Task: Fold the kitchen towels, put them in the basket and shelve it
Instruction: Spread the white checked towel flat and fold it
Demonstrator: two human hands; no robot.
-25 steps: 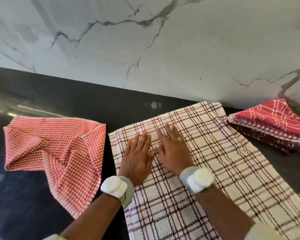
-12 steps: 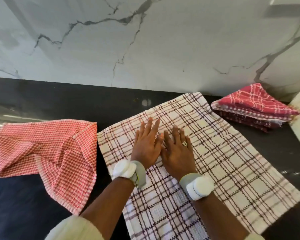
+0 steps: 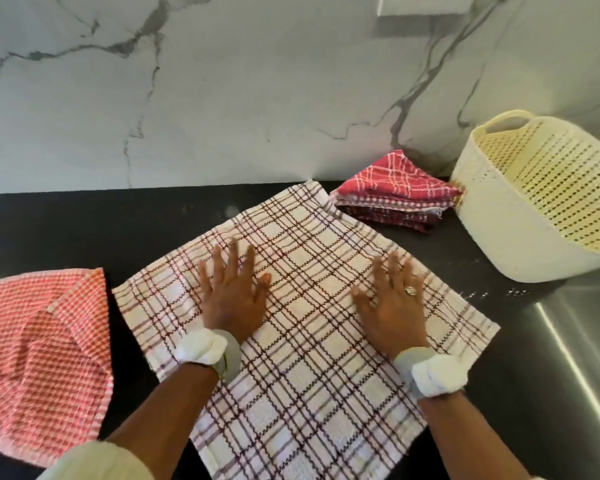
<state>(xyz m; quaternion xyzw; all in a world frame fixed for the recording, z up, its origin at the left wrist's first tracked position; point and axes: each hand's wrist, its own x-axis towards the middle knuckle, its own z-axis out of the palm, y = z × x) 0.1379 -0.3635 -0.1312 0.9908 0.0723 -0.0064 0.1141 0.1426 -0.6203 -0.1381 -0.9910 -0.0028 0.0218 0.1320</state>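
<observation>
No grip on anything: left hand [image 3: 232,299] & right hand [image 3: 392,306] both flat, fingers straight, pressing on plaid towel [image 3: 302,341] mid-frame on black worktop [image 3: 66,233]. Prob. smoothing it flat for a neat fold. Folded red stack [image 3: 392,192] upper right, touching cream basket [image 3: 534,202], close for loading. Pink towel [image 3: 39,341] lower left, not folded yet.

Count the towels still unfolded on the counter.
2: the cream plaid towel spread flat under both hands, and the crumpled red checked towel at left. A folded stack sits beside the basket.
</observation>
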